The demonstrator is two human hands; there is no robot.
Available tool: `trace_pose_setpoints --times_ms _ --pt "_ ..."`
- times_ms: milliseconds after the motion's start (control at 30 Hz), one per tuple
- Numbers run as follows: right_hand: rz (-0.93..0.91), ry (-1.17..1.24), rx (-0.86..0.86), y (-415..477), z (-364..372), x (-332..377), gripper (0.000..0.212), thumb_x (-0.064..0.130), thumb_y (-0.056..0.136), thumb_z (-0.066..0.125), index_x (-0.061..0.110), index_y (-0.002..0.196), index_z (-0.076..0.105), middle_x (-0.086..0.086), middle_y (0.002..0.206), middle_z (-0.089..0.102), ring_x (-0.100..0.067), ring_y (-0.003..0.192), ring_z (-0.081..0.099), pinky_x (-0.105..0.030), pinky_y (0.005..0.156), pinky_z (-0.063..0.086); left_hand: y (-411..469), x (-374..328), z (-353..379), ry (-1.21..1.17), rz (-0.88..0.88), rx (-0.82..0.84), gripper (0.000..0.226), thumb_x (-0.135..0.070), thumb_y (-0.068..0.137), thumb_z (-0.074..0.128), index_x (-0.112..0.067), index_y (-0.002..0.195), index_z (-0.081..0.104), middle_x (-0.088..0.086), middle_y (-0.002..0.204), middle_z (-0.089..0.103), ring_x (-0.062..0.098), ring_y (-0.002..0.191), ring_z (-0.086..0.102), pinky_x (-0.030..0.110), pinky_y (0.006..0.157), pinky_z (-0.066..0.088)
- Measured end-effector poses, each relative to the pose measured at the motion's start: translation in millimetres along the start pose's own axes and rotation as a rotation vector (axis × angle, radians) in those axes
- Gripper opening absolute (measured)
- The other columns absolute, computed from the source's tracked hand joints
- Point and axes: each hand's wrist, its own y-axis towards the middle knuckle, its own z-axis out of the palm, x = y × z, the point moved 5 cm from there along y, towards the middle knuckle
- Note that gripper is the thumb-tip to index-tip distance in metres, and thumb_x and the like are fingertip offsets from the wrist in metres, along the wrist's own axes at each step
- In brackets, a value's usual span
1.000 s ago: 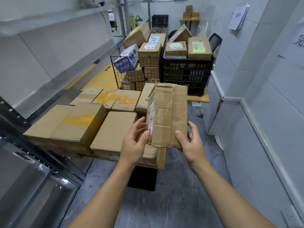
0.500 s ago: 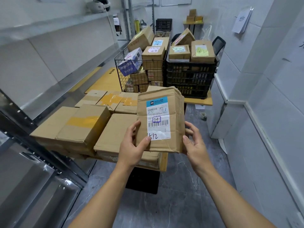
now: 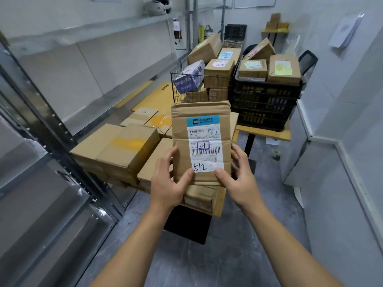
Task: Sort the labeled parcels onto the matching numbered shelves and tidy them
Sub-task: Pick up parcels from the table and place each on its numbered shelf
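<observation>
The parcel is held upright, its long axis vertical, above the boxes. Its lower corners are pinched by the left hand and the right hand. The shelving is nearer to the left hand.

Parcel btwn left hand & right hand, over boxes; wire basket, crate behind; shelving left, maybe helmet atop.
</observation>
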Motion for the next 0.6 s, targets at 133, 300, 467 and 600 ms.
trace_pose_setpoints --times_ms 133,300,467,600 --pt "-0.030 0.056 0.053 7 33 7 0.070 0.019 0.089 0.076 0.049 0.139 0.038 0.045 0.121 0.055 0.006 0.119 0.057 -0.021 0.098 0.049 -5 3 -30 0.035 0.003 -0.098 0.066 -0.034 0.079 0.074 -0.039 0.137 0.043 -0.028 0.134 0.046 0.008 0.123 0.052 0.035 0.087 0.057" --pt "-0.056 0.124 0.098 10 79 19 0.068 0.012 0.089 0.075 0.044 0.137 0.039 0.030 0.122 0.061 0.006 0.116 0.059 -0.014 0.091 0.049 -14 3 -75 0.128 -0.007 -0.186 0.067 -0.034 0.080 0.073 -0.037 0.139 0.042 -0.028 0.130 0.045 -0.002 0.120 0.051 0.019 0.091 0.050" --pt "-0.090 0.178 0.172 2 135 42 0.069 0.016 0.089 0.076 0.053 0.131 0.037 0.015 0.136 0.057 -0.002 0.121 0.059 -0.034 0.102 0.053 -22 3 -131 0.251 0.015 -0.252 0.069 -0.030 0.081 0.074 -0.032 0.141 0.040 -0.012 0.136 0.048 0.006 0.125 0.050 0.028 0.101 0.047" --pt "-0.074 0.234 0.262 -14 191 58 0.067 0.028 0.084 0.077 0.049 0.136 0.040 0.008 0.136 0.060 -0.014 0.122 0.062 -0.048 0.100 0.054 -45 2 -190 0.296 -0.038 -0.312 0.068 -0.027 0.083 0.075 -0.032 0.141 0.041 -0.007 0.136 0.050 0.007 0.121 0.051 0.021 0.098 0.046"
